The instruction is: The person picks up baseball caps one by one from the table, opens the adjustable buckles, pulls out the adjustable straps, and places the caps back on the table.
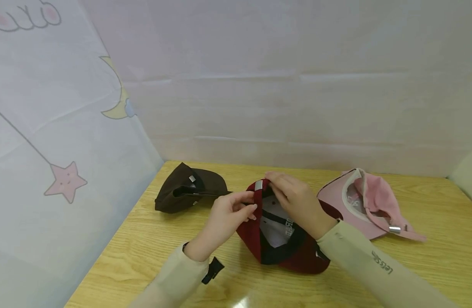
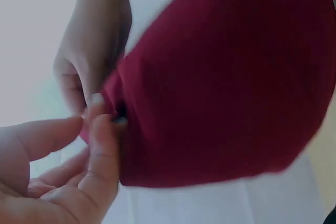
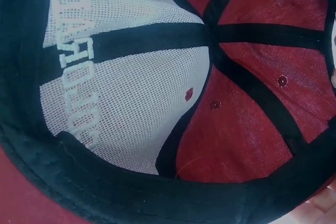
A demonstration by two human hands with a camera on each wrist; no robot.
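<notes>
A dark red baseball cap is held up over the table, its open underside facing the head camera. A silver buckle shows on its back strap. My left hand pinches the strap between thumb and fingers, as the left wrist view also shows. From the other side of the strap, my right hand grips the cap's back edge with its fingers bent over it. In the right wrist view the cap's lining has black seam tape, white mesh behind the front and reversed stitched lettering.
A dark brown cap lies on the wooden table at the back left. To the right, partly behind my right arm, lies a pink cap with a metal buckle. Pale printed cloth hangs behind and to the left.
</notes>
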